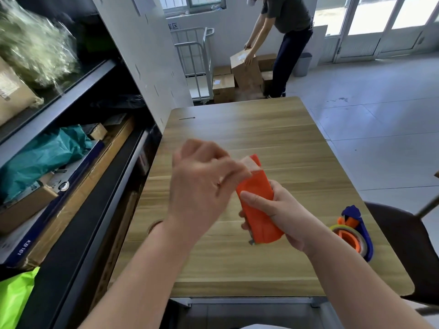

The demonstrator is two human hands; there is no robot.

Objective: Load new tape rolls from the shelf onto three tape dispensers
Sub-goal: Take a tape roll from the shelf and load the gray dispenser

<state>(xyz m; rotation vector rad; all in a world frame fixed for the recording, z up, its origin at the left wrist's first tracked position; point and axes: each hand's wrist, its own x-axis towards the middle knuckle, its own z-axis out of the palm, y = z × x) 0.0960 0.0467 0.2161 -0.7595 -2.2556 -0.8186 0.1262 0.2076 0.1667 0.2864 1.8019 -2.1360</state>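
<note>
Left hand [202, 184]: raised over the surface, back toward the camera, fingers curled narrow; the blurred fingertips close on a tan tape strip [250, 163] at the far end of the dispenser.
Right hand [278, 214]: wrapped round the orange tape dispenser [262, 225], thumb laid flat across its upper face, the other fingers curled under its left edge.
Orange tape dispenser: held above the middle of the surface, between the two hands, tilted with its long side running away from the person; smooth matte plastic, flat and oblong with rounded corners.
Blue tape dispenser [352, 211]: lies on the surface near its right edge, just right of the right wrist and apart from it; glossy blue shell, a clear yellowish roll on an orange hub.
Surface [237, 269]: pale wood-grain laminate, rounded corners.
Shelf [71, 91]: dark metal, along the left side; carries cardboard boxes [14, 96] and a crumpled teal bag [42, 153].
Background: a person [289, 20] bends over a brown carton [244, 67] on the tiled floor.
</note>
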